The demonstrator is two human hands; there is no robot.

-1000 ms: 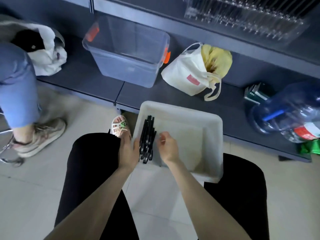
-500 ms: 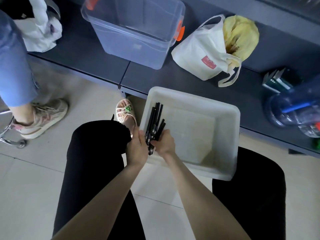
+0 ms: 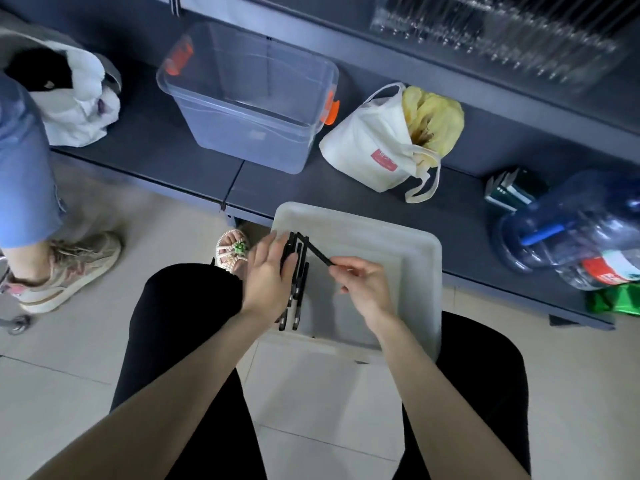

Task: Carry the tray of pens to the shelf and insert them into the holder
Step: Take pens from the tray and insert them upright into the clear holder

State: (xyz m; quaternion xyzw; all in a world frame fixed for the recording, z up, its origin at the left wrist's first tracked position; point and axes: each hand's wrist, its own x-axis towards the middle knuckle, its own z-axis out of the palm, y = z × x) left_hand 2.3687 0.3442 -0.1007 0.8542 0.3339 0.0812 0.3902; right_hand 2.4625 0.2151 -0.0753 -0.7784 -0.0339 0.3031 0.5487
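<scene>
One white tray (image 3: 429,271) sits across the person's lap, and its far edge reaches the front of the low dark shelf (image 3: 311,192). Two hands are in it. The left hand (image 3: 268,275) lies at the tray's left wall with its fingers mostly straight, laid over a bundle of black pens (image 3: 299,289). The right hand (image 3: 363,285) is curled and pinches one single pen (image 3: 318,252) by its near end, with the far end slanting toward the top of the bundle.

I'd say four or five pens in the bundle, but they overlap and the left hand covers the middle, so no exact count.

Beyond the tray on the shelf there's one clear storage bin (image 3: 249,109) with orange latches and one white tote bag (image 3: 374,147) with something yellow stuffed in it. Right of the tray there's one blue water jug (image 3: 571,230) on its side, cut off by the frame edge.

Far up and right of the tray is a clear pen holder (image 3: 502,32), too blurry to count its slots. Left of the tray are a sandalled foot (image 3: 232,249) and another person's sneaker (image 3: 69,268).
</scene>
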